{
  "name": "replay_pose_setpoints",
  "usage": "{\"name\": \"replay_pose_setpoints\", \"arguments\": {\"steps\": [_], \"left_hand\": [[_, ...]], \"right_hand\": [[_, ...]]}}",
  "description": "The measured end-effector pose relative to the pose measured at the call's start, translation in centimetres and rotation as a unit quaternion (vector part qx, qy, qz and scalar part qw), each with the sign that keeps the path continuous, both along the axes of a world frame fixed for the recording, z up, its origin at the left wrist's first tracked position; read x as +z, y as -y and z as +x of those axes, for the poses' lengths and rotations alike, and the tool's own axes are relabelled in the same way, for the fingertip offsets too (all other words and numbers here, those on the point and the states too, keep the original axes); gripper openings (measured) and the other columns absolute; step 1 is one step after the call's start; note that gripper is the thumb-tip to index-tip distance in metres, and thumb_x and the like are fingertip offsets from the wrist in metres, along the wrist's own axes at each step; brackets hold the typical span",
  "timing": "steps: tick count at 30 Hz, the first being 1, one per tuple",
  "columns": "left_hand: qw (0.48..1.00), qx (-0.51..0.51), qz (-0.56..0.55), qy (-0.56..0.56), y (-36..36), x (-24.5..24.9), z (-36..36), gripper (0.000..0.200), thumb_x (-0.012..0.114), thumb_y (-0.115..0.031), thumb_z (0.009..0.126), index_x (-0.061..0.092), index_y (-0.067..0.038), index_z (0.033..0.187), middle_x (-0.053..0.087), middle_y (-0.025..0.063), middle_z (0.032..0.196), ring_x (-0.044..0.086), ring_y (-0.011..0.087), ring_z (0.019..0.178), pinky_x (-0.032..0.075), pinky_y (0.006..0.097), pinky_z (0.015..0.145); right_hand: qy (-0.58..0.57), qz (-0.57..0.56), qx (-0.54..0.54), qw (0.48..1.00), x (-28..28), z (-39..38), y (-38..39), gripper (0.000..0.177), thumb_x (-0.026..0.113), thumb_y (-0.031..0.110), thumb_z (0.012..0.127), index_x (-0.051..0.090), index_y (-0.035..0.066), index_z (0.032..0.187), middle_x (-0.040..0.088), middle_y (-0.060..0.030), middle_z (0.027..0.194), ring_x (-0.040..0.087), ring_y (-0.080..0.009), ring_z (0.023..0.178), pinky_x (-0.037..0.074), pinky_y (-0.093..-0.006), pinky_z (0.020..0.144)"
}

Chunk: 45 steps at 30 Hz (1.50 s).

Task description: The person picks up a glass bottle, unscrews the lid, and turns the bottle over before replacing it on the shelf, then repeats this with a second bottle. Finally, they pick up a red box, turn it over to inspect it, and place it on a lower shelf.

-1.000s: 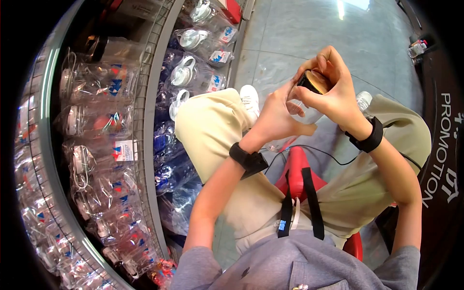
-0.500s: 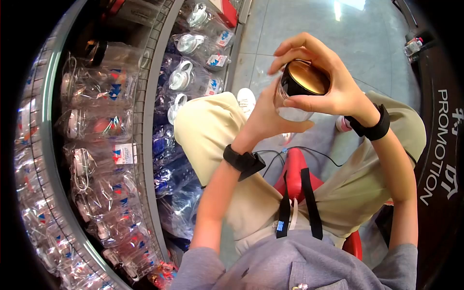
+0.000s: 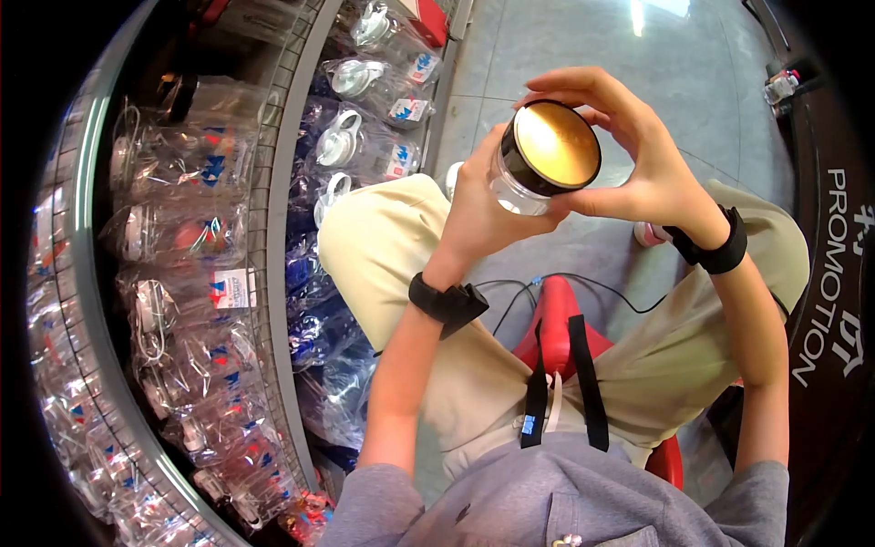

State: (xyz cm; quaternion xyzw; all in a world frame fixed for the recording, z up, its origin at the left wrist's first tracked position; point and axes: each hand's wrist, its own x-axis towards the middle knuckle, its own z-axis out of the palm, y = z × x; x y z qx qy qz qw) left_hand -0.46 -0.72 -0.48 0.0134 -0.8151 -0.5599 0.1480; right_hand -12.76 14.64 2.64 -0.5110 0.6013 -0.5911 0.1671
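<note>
A clear cup-shaped jar (image 3: pixel 519 194) with a black-rimmed, gold-topped lid (image 3: pixel 554 146) is held up above my knees, its shiny top tilted toward me. My left hand (image 3: pixel 488 205) wraps round the clear body from the left, thumb along the near side. From the right, my right hand (image 3: pixel 629 146) curves round the lid, with the thumb at its near edge and fingers at its far edge. A gap shows between my right palm and the lid. The jar's underside is hidden.
Plastic-wrapped bottles (image 3: pixel 187 164) fill a wire-edged shelf on the left; white-capped bottles (image 3: pixel 365 77) line the lower shelf beside it. A red seat (image 3: pixel 554 319) is between my legs. A dark panel marked PROMOTION (image 3: pixel 820 273) stands right. A black cable (image 3: pixel 606 292) crosses the floor.
The jar has moved slightly left and its lid has tipped more toward me, showing a bright reflection. My left hand has shifted left, and my right hand's fingers sit looser round the lid.
</note>
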Motion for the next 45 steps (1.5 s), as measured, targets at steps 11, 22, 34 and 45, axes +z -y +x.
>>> {"name": "replay_pose_setpoints", "arguments": {"steps": [11,22,34,45], "left_hand": [[0.999,-0.015,-0.011,0.05,0.3,0.8,0.5,0.074,0.088,-0.013,0.057,0.051,-0.002,0.12,0.065,0.01,0.107,0.064,0.0177,0.1,0.051,0.0318,0.086],[0.998,-0.005,-0.035,0.048,0.1,1.0,1.1,0.081,0.09,-0.013,0.053,0.052,-0.005,0.124,0.062,0.011,0.11,0.063,0.0219,0.103,0.051,0.033,0.088],[0.999,-0.015,-0.045,0.017,0.4,-0.8,1.0,0.071,0.088,-0.013,0.049,0.057,-0.006,0.112,0.061,0.0102,0.099,0.06,0.0261,0.091,0.048,0.0359,0.082],[0.997,-0.012,-0.061,0.044,0.3,-1.3,0.6,0.069,0.087,-0.015,0.05,0.057,-0.004,0.111,0.061,0.0117,0.099,0.059,0.03,0.096,0.045,0.0397,0.082]], "right_hand": [[0.125,-0.088,0.087,0.984,-0.5,0.9,0.3,0.085,0.083,0.011,0.063,0.04,0.003,0.136,0.056,-0.0113,0.125,0.051,-0.0213,0.122,0.039,-0.0363,0.104],[-0.004,-0.083,0.062,0.995,0.5,1.8,-0.4,0.084,0.083,0.007,0.061,0.041,-0.001,0.133,0.056,-0.0143,0.125,0.054,-0.0254,0.119,0.04,-0.038,0.104],[0.024,-0.07,0.143,0.987,0.3,1.4,-1.0,0.072,0.067,-0.003,0.061,0.033,0.004,0.125,0.055,-0.0149,0.122,0.049,-0.0323,0.122,0.036,-0.0432,0.104],[0.038,-0.06,0.113,0.991,0.3,1.9,-0.8,0.092,0.088,0.02,0.061,0.033,0.003,0.132,0.062,-0.0101,0.108,0.052,-0.0249,0.115,0.036,-0.0382,0.102]]}}
